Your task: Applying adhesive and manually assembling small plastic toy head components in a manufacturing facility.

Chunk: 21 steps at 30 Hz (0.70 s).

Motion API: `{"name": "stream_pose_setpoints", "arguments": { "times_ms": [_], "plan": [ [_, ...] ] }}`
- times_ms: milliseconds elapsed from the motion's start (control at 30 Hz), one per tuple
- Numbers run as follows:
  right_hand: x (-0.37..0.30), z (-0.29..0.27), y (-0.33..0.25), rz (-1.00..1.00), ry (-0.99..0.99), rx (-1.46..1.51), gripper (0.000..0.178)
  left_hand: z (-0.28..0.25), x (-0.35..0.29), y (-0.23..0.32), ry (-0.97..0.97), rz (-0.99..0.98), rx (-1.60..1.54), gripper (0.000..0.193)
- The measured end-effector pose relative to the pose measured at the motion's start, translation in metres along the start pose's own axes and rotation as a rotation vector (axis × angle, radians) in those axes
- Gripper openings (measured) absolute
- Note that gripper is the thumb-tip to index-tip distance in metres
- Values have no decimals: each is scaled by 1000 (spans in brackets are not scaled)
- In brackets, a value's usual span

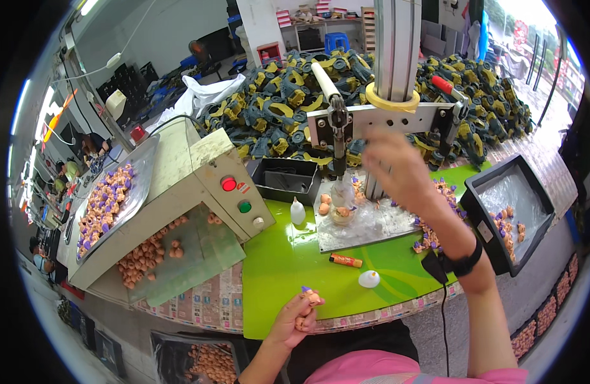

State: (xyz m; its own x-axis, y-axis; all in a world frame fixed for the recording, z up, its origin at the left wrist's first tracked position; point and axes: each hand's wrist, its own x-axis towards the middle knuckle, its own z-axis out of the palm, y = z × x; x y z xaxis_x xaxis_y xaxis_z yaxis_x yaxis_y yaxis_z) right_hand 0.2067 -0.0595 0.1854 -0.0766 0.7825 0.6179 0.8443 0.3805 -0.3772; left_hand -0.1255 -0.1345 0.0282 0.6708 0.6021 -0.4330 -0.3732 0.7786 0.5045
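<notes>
Over glossy green tabletop's (279, 269) front edge, left hand (290, 325): fingers curled round peach-purple rounded plastic pieces (313, 298); best gripped lightly.
Right hand (396, 165): fingers too blurred to judge.

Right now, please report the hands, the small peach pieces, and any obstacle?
Left hand holding small peach pieces, one purple-topped. Right hand raised by clamp press, blurred, grip unclear. Orange tube, nearer white bottle on green table, possibly in the way.
</notes>
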Motion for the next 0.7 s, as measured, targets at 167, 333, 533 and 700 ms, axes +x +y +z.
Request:
{"name": "stream_pose_setpoints", "arguments": {
  "times_ms": [167,333,533,700],
  "plan": [
    [-82,54,41,67,-466,79,33,3,16,10,-45,4,-16,19],
    [-88,121,66,-130,-245,130,27,30,33,6,-92,-33,22,18],
    [-106,78,45,-125,-29,85,21,22,30,16,31,-25,53,19],
    [-170,-47,82,244,416,-498,22,9,33,39,80,108,264,15]
  ]
}}
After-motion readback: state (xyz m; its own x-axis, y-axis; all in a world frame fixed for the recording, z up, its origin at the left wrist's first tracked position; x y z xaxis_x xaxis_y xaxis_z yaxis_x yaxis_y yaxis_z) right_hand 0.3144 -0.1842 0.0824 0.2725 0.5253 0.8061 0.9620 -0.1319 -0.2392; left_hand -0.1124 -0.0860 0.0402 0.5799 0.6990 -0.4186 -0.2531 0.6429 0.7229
